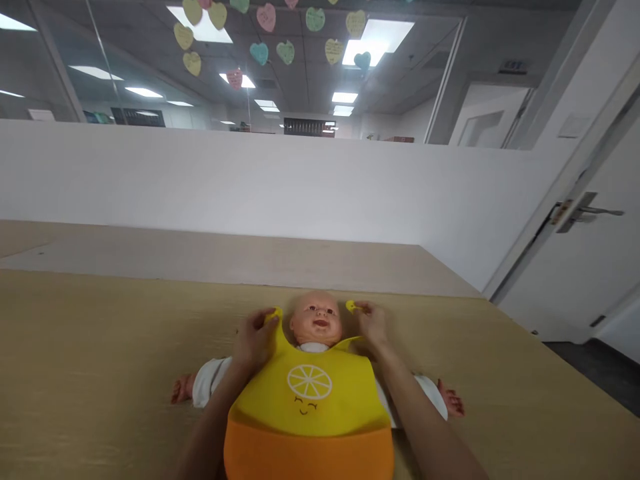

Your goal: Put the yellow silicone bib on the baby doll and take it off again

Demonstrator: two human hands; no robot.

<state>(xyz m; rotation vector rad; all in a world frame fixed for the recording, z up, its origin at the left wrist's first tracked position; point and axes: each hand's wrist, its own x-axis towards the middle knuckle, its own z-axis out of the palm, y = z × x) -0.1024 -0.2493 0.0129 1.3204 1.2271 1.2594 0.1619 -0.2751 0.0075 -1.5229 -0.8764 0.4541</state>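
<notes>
The left hand (pixel 256 341) and right hand (pixel 373 324), each nearly closed, pinch the 2 strap ends (pixel 351 306) of the yellow-and-orange bib (pixel 310 417), spread over the baby doll (pixel 317 313) lying face-up, head toward the table's (pixel 100 353) far edge.

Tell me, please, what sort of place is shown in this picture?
Probably an office: a glass partition carries heart-shaped notes, rows of ceiling light panels show through it, and a white door stands at the right.

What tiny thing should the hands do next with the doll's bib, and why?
Perhaps bring the strap ends together behind the doll's head: the left hand and right hand hold them apart beside it, and the bib lies over its front.
</notes>
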